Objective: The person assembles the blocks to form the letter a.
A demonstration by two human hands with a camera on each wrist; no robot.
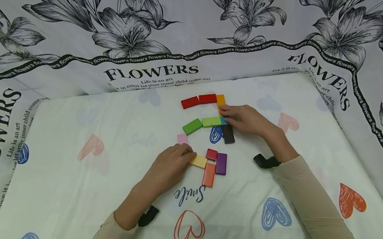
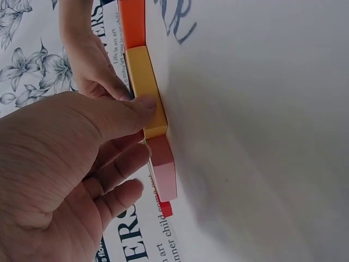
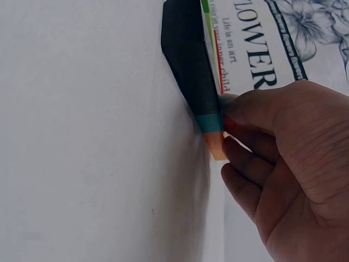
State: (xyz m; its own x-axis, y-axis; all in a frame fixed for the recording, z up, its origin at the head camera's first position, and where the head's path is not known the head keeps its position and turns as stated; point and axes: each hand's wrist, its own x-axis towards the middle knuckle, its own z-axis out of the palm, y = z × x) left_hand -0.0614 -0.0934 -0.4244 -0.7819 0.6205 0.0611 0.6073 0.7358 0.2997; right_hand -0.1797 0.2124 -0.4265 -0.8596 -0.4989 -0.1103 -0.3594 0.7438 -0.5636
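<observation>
My left hand (image 1: 169,165) is at the near-left blocks. Its thumb lies on the yellow block (image 2: 143,76), with an index finger behind it. Other fingers of that hand are beside the pink block (image 1: 182,139). My right hand (image 1: 247,120) touches the line of blocks at the right. Its thumb is at the small blue block (image 1: 223,121), and its index finger covers part of the orange-yellow block (image 1: 221,100). The black block (image 1: 228,134) adjoins the blue one. Whether the right fingers pinch or only press is hidden.
Two red blocks (image 1: 207,98) run left from the orange-yellow one. Two green blocks (image 1: 211,122) extend left of the blue. Near the yellow block lie a small red block (image 1: 211,154), an orange block (image 1: 209,175) and a purple block (image 1: 221,164). A patterned cloth (image 1: 118,217) covers the table.
</observation>
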